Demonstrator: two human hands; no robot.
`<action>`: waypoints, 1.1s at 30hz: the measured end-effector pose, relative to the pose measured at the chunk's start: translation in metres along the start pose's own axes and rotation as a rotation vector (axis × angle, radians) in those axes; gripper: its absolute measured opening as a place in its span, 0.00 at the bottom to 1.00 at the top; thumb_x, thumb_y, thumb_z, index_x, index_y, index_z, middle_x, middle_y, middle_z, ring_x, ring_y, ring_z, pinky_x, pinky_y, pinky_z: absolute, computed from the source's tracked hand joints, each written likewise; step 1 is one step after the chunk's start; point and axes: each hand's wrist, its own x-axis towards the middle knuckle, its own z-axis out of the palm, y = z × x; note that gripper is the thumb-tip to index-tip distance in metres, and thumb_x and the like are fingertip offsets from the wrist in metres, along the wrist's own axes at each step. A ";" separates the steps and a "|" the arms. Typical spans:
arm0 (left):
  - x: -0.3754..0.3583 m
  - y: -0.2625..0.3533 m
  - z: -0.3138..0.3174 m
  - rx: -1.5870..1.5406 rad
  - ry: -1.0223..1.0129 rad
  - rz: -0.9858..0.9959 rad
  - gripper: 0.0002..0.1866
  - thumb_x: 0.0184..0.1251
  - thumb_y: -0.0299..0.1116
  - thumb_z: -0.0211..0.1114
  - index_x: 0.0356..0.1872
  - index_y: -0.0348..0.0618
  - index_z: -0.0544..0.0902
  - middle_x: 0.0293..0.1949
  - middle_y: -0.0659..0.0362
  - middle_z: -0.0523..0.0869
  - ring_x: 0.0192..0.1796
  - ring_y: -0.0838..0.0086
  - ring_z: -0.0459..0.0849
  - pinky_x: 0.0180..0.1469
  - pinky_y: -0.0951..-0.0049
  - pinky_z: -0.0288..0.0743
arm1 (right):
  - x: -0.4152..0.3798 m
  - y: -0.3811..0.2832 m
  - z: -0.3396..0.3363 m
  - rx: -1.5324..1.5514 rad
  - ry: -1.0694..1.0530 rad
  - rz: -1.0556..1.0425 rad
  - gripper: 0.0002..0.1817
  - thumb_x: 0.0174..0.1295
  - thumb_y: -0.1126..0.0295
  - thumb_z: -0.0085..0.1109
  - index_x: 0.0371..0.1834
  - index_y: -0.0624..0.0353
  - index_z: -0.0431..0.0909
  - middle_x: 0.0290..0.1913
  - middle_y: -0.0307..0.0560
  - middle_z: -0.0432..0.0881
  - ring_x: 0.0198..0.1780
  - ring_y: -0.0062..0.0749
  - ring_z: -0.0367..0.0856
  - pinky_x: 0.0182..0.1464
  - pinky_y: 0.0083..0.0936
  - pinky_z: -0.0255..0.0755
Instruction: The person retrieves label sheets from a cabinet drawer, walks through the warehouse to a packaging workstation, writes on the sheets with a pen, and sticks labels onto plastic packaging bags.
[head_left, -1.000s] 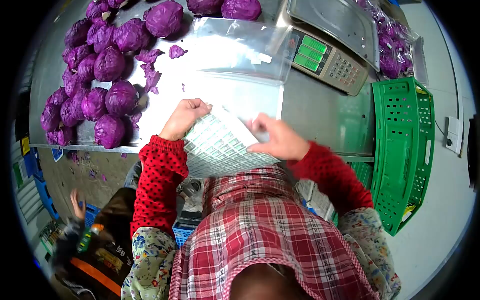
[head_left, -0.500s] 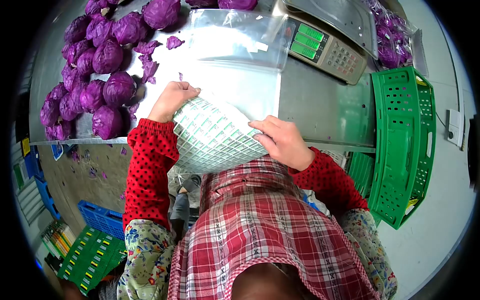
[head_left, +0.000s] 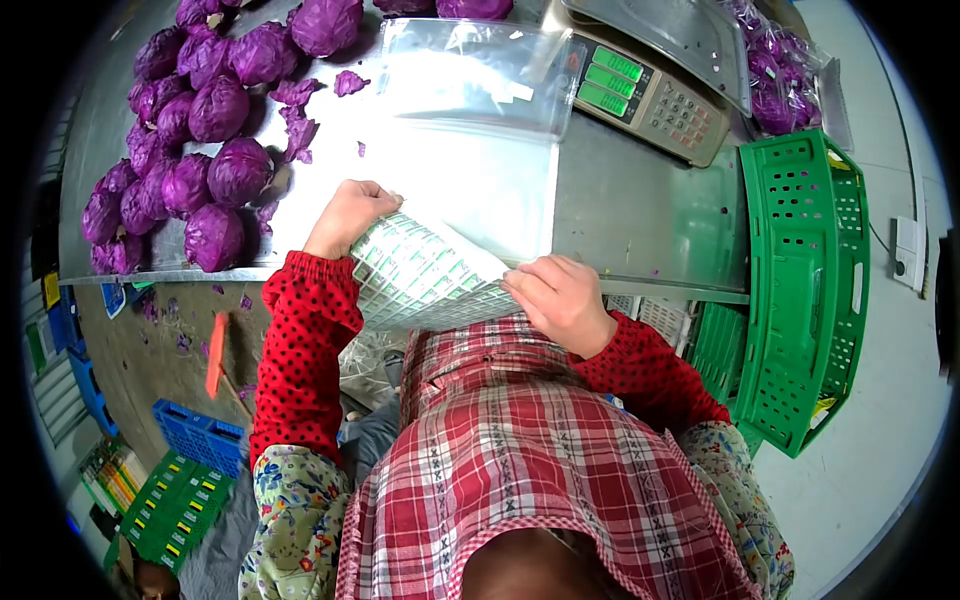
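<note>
Between my hands, a sheet of green-and-white printed labels (head_left: 430,268) hangs curved over the table's front edge. My left hand (head_left: 355,213) pinches its upper left corner. My right hand (head_left: 562,300) is closed on its right edge, with the fingertips pressed together. Just beyond the sheet lie clear plastic bags (head_left: 470,85) on the metal table (head_left: 650,235). Red cabbages (head_left: 240,170) are heaped to the left of my left hand, with loose leaves (head_left: 298,130) beside them.
A scale (head_left: 650,100) with green digits stands at the back right. Bagged cabbages (head_left: 780,80) lie beyond it. A green crate (head_left: 805,290) stands at the table's right end. On the floor at left are a blue pallet (head_left: 200,435), green crates (head_left: 170,510) and an orange-red tool (head_left: 216,355).
Both hands have moved slightly down toward me with the label sheet, which is more folded. An orange-red tool has appeared on the left, and a person at lower left has shifted.
</note>
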 end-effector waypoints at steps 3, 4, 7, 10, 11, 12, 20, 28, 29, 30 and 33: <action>0.001 -0.015 -0.008 0.042 0.067 0.038 0.10 0.60 0.31 0.69 0.27 0.32 0.83 0.23 0.61 0.82 0.25 0.80 0.75 0.29 0.77 0.69 | 0.009 -0.002 -0.004 -0.034 0.025 -0.003 0.05 0.51 0.77 0.67 0.32 0.59 0.82 0.32 0.43 0.78 0.28 0.35 0.78 0.30 0.27 0.73; 0.001 -0.021 -0.013 -0.013 0.082 0.080 0.10 0.60 0.30 0.68 0.27 0.31 0.83 0.23 0.61 0.82 0.25 0.81 0.75 0.30 0.77 0.70 | 0.012 -0.002 -0.004 0.016 0.039 0.051 0.04 0.52 0.75 0.67 0.30 0.58 0.82 0.31 0.42 0.77 0.28 0.33 0.77 0.31 0.27 0.73; -0.014 -0.013 -0.023 -0.124 0.030 0.056 0.09 0.63 0.30 0.66 0.29 0.32 0.83 0.22 0.64 0.81 0.27 0.81 0.75 0.33 0.78 0.69 | 0.033 0.035 0.009 0.492 0.198 0.693 0.04 0.54 0.73 0.67 0.27 0.60 0.83 0.28 0.45 0.79 0.27 0.35 0.78 0.31 0.25 0.73; -0.016 -0.004 0.006 0.046 -0.089 0.239 0.09 0.66 0.31 0.64 0.32 0.34 0.84 0.25 0.65 0.81 0.28 0.81 0.75 0.33 0.77 0.71 | 0.054 0.088 0.061 0.344 0.044 0.909 0.10 0.52 0.66 0.73 0.30 0.61 0.84 0.26 0.50 0.83 0.29 0.34 0.81 0.34 0.25 0.73; -0.015 -0.007 0.015 0.098 -0.127 0.212 0.09 0.65 0.31 0.64 0.33 0.34 0.83 0.26 0.63 0.82 0.30 0.81 0.76 0.34 0.76 0.72 | 0.059 0.094 0.072 0.085 -0.065 0.940 0.14 0.50 0.63 0.74 0.30 0.62 0.83 0.26 0.51 0.84 0.29 0.38 0.82 0.35 0.28 0.74; -0.010 -0.021 0.022 0.051 -0.094 0.219 0.10 0.65 0.32 0.64 0.33 0.34 0.83 0.25 0.62 0.82 0.29 0.79 0.76 0.35 0.74 0.72 | 0.065 0.092 0.064 -0.187 -0.132 0.887 0.21 0.45 0.56 0.77 0.30 0.62 0.82 0.26 0.49 0.83 0.28 0.43 0.82 0.35 0.35 0.75; -0.011 -0.019 -0.050 0.351 -0.031 0.689 0.10 0.67 0.33 0.63 0.40 0.36 0.85 0.34 0.57 0.87 0.40 0.74 0.82 0.48 0.76 0.75 | 0.034 0.070 0.080 -0.164 -0.218 0.121 0.11 0.52 0.60 0.68 0.32 0.52 0.81 0.32 0.45 0.75 0.40 0.42 0.76 0.40 0.37 0.71; -0.041 0.032 -0.071 0.201 -0.183 0.328 0.08 0.67 0.33 0.64 0.37 0.38 0.84 0.29 0.65 0.83 0.36 0.82 0.80 0.41 0.79 0.73 | 0.081 0.101 0.054 0.157 -0.353 0.661 0.09 0.64 0.67 0.60 0.33 0.61 0.82 0.27 0.46 0.83 0.32 0.30 0.81 0.40 0.30 0.74; -0.033 0.027 -0.055 0.340 -0.154 0.245 0.08 0.66 0.33 0.64 0.36 0.38 0.84 0.29 0.66 0.83 0.36 0.83 0.79 0.39 0.80 0.73 | 0.108 0.142 0.036 0.207 -0.040 0.587 0.11 0.69 0.69 0.53 0.32 0.64 0.80 0.28 0.42 0.83 0.34 0.25 0.81 0.41 0.26 0.76; -0.029 0.029 -0.051 0.406 -0.089 0.186 0.08 0.65 0.33 0.64 0.35 0.38 0.84 0.30 0.66 0.84 0.35 0.83 0.79 0.40 0.79 0.73 | 0.154 0.107 -0.010 0.622 0.358 0.713 0.11 0.69 0.70 0.52 0.33 0.65 0.80 0.29 0.44 0.83 0.31 0.26 0.82 0.38 0.25 0.77; -0.006 0.004 -0.069 -0.158 -0.130 0.163 0.07 0.65 0.32 0.65 0.33 0.37 0.84 0.30 0.64 0.85 0.33 0.83 0.80 0.38 0.79 0.73 | 0.157 0.071 -0.052 0.390 -0.028 0.396 0.08 0.64 0.72 0.56 0.40 0.63 0.82 0.44 0.48 0.84 0.45 0.31 0.81 0.50 0.28 0.74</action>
